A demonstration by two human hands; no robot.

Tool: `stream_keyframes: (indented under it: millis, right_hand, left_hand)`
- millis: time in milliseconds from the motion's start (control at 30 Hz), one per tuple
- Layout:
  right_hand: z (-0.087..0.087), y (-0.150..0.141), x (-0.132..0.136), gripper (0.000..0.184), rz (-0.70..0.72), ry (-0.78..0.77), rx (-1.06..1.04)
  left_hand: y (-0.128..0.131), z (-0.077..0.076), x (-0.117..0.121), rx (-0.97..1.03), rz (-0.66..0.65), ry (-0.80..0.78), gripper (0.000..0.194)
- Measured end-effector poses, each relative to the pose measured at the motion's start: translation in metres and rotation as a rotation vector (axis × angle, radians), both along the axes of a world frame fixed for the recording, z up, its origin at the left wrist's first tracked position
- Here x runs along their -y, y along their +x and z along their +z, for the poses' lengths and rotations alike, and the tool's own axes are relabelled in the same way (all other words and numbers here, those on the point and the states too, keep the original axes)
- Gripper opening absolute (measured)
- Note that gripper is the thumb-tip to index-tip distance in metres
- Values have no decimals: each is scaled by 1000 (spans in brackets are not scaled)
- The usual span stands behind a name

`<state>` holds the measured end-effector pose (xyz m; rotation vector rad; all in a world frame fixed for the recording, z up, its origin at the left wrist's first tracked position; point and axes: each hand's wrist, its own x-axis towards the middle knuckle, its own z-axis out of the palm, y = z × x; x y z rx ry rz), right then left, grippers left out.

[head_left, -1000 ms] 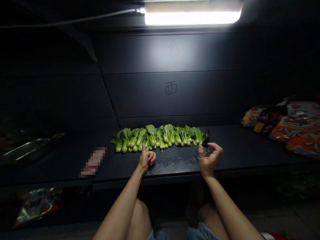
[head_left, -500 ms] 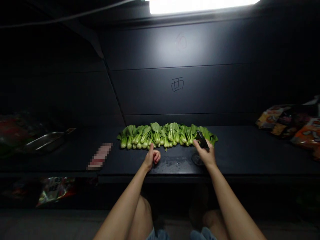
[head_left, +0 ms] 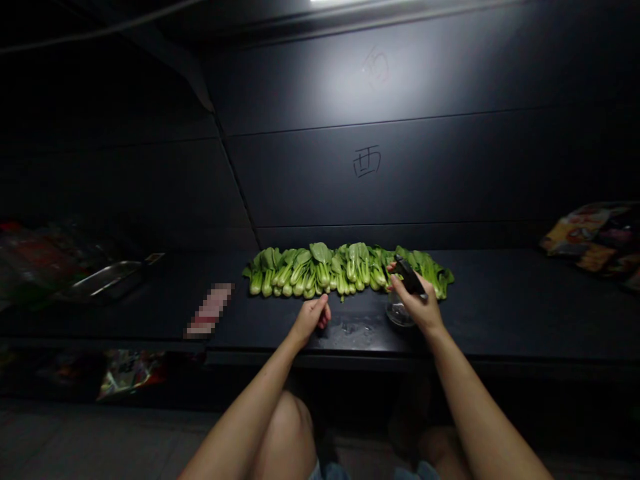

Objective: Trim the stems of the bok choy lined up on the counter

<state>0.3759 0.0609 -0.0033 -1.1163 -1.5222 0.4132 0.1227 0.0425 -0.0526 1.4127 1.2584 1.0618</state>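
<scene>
From here I have my right hand [head_left: 423, 308] gripping the spray bottle [head_left: 399, 313], seemingly to steady it, before greens [head_left: 310, 272] lined toward the shelf's [head_left: 505, 303] back edge, my left hand [head_left: 312, 319] curled closed nearer the front.

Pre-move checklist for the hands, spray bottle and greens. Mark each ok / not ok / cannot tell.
1. Right hand gripping the spray bottle at its black head: ok.
2. Left hand free of objects: ok, fingers curled, nothing visible in it.
3. Greens laid in a row on the shelf: ok.
4. Shelf dry in front of the greens: not ok, water lies there.
5. Liquid level in the bottle: cannot tell, partly hidden and dim.
</scene>
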Motion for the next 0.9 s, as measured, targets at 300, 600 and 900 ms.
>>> stream_keyframes:
  millis: [300, 600, 900]
  right_hand:
    - [-2, -11, -3, 42, -74, 96, 144]
    - [-12, -18, 1, 36, -88, 162, 637]
    - [-14, -17, 0, 58, -36, 145, 824]
  left_hand:
    - [-80, 6, -2, -226, 395, 272, 45]
    - [-134, 13, -38, -636, 849, 457, 35]
    - [-137, 13, -77, -829, 638, -50, 72]
